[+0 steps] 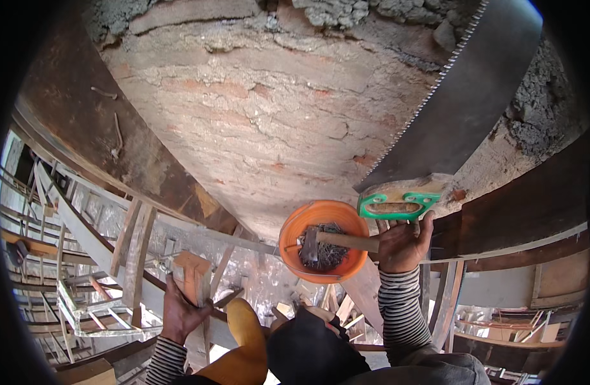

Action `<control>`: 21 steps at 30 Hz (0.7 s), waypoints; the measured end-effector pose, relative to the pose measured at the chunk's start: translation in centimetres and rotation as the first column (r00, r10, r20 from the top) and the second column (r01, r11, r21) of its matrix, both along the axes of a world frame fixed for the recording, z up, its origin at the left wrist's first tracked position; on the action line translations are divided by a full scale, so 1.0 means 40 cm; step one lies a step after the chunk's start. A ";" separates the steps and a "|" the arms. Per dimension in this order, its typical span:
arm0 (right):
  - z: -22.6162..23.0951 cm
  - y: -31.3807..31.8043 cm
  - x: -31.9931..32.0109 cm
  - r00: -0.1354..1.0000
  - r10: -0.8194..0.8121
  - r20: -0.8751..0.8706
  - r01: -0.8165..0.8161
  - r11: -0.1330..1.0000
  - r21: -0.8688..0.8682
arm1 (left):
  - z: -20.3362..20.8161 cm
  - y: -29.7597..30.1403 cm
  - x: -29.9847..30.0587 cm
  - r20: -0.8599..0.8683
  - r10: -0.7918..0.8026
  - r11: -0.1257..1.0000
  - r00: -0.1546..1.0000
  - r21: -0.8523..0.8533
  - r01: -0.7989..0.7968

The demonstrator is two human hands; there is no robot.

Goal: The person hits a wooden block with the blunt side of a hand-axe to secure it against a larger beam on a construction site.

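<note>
My left hand (pixel 183 312) grips a short reddish-brown wood block (pixel 192 276), with the thumb at its lower edge and the fingers partly hidden behind it. My right hand (pixel 401 247) is palm up, its thumb stretched away from the fingers. Its fingertips reach the lower edge of the green-trimmed handle of a handsaw (pixel 446 109), partly hidden behind it. The saw slants up along the rough brick wall. Beside that hand, an orange bucket (pixel 288 224) contains many nails (pixel 333 256). A hammer (pixel 346 240) lies across the bucket, its handle end meeting my right hand.
The brick wall (pixel 244 122) with crumbling mortar rises ahead. A dark wooden beam (pixel 109 122) with bent nails slants along the left; another dark board (pixel 519 218) runs right. Timber framing (pixel 96 256) stands far below. A yellow-orange curved shape (pixel 244 333) and black cloth (pixel 314 353) fill the lower middle.
</note>
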State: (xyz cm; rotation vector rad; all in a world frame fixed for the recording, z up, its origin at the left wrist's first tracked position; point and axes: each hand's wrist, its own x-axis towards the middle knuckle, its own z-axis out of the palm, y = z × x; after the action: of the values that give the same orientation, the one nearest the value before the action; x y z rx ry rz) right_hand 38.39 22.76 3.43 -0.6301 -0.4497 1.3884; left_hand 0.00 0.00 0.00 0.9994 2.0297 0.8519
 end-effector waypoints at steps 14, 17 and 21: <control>-0.453 -0.370 0.285 -0.397 0.113 0.911 -0.259 0.938 -0.229 | 0.391 -0.107 -0.168 -0.599 0.315 0.915 0.736 0.398 -0.068; -0.543 -0.367 0.308 -0.607 0.223 0.763 -0.090 0.934 -0.345 | 0.516 -0.087 -0.193 -0.600 0.373 0.900 0.707 0.419 -0.119; -0.652 -0.350 0.326 -0.656 0.328 0.680 0.004 0.902 -0.431 | 0.685 -0.116 -0.290 -0.561 0.467 0.831 0.683 0.542 -0.123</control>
State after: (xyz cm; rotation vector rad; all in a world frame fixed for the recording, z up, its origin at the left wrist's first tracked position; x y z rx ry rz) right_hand 51.43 8.76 -22.66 -2.2448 -2.2739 0.5177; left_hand -11.59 -4.64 27.38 1.4111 2.7527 1.3530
